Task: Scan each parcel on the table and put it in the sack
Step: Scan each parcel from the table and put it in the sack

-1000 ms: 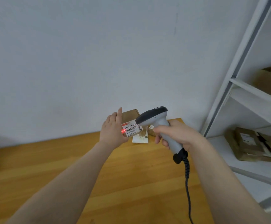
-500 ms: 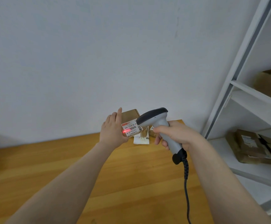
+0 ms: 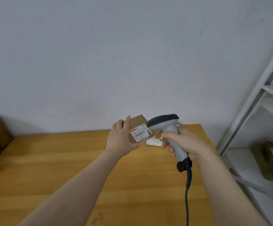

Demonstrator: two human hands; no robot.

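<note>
Matt cardboard parcel, smooth wooden table

Brown parcel, white barcoded label, grey-black scanner, honey-striped table.

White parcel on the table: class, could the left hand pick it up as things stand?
Probably not yet: the left hand grips the brown box, and the right hand holds the scanner in front of the white parcel.

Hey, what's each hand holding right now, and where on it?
The left hand holds the small cardboard parcel by its left side; the right hand grips the scanner by its handle.
</note>
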